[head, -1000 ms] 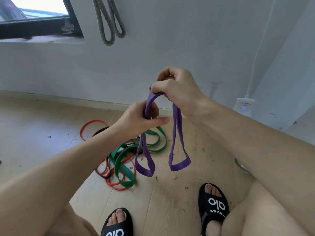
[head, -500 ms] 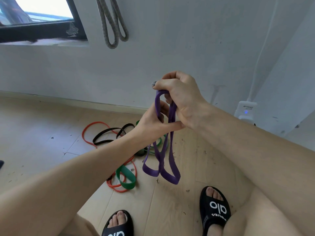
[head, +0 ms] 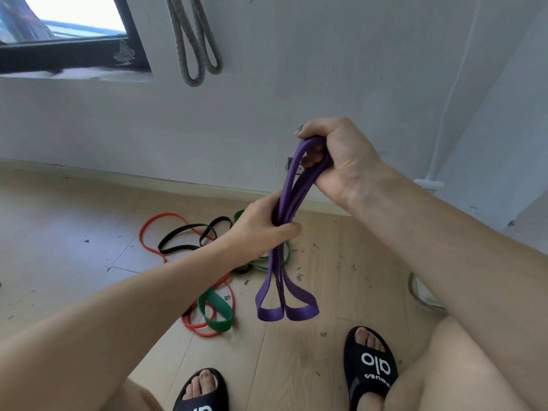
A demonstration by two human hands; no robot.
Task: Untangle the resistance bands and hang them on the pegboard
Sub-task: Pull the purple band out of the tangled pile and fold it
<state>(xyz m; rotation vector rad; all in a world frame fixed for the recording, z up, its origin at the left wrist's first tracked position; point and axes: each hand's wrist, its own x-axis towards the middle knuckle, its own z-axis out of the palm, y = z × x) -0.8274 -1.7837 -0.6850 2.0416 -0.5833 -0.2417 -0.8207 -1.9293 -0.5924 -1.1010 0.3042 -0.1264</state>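
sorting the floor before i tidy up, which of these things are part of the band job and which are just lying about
Part of the job:
- purple band, held by left hand and right hand
- red band, black band and green band, tangled on the floor

Just lying about:
- grey rope on the wall
- white plug box
- black sandals
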